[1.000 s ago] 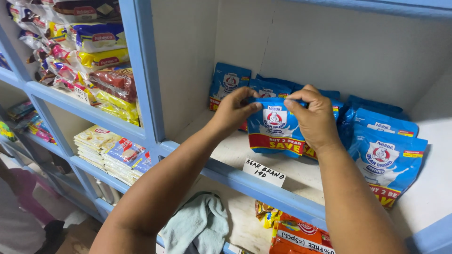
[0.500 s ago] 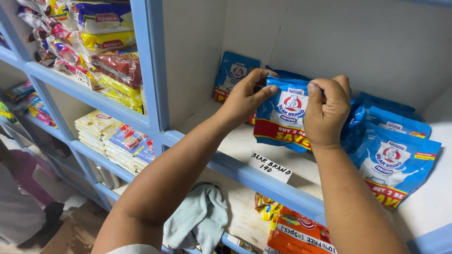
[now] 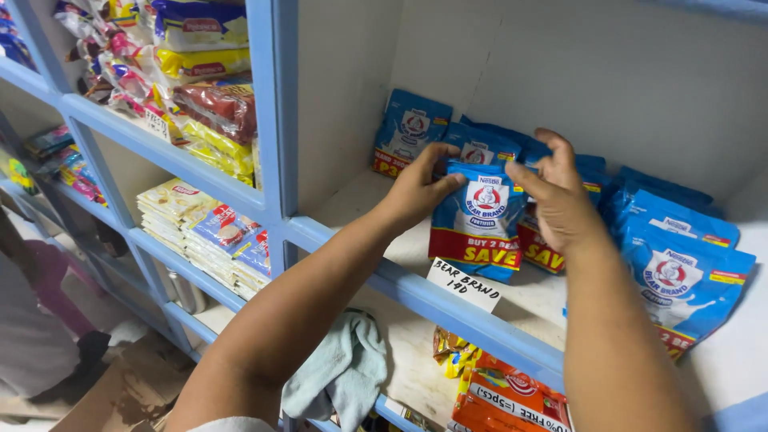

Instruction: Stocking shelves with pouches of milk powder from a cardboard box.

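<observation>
A blue pouch with a red band (image 3: pixel 478 222) stands upright near the front of a white shelf (image 3: pixel 376 212). My left hand (image 3: pixel 416 190) pinches its top left corner. My right hand (image 3: pixel 558 198) touches its top right edge, fingers spread, with the thumb on the pouch's front. More blue pouches of the same kind stand behind it (image 3: pixel 410 132) and to the right (image 3: pixel 680 272). A white handwritten price tag (image 3: pixel 464 284) is stuck on the blue shelf edge just below the pouch.
A blue upright post (image 3: pixel 272 120) divides the shelving. Left of it are stacked snack packs (image 3: pixel 200 48) and flat packets (image 3: pixel 212 232). Below lie a pale cloth (image 3: pixel 340 372) and orange packets (image 3: pixel 512 396). A person's clothing shows at far left (image 3: pixel 32 320).
The pouch has come down and forward from being held up in both hands and now stands on the shelf; my right hand has loosened its hold.
</observation>
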